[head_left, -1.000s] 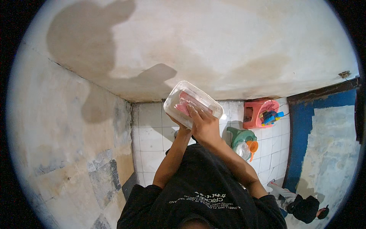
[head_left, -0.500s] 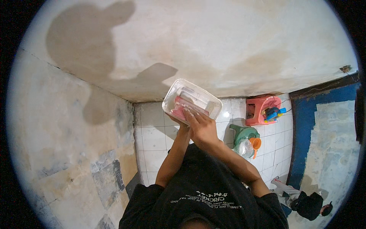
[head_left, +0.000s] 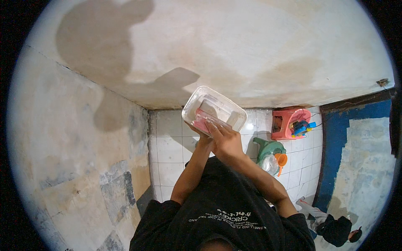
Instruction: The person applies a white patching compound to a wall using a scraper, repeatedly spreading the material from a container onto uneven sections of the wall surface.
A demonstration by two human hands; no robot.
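1. The box (head_left: 214, 109) is a clear plastic tub, held up in the air in front of the chest. Nothing carries it but the hands.
2. The right hand (head_left: 226, 140) lies on the near side of the box. Its fingers (head_left: 212, 124) are laid close together and press something pink (head_left: 202, 120) against the clear wall – it may be a cloth or a sponge, I cannot tell which.
3. The left hand (head_left: 202, 138) is mostly hidden behind the right one. It seems to hold the box from below at its near left corner – I cannot tell how its fingers lie.
4. Two hands make sense here: one keeps the box from moving, the other pushes on it.
5. The box is tilted, so one wide face is turned up toward the camera. Its long side runs from upper left to lower right.
6. Down below is a white tiled floor (head_left: 167, 146). A green jug (head_left: 271, 154) with an orange cap stands near the right arm, and a red stool (head_left: 284, 125) with small toys sits by the blue door (head_left: 356, 142).
7. The box is well apart from the jug and the stool.
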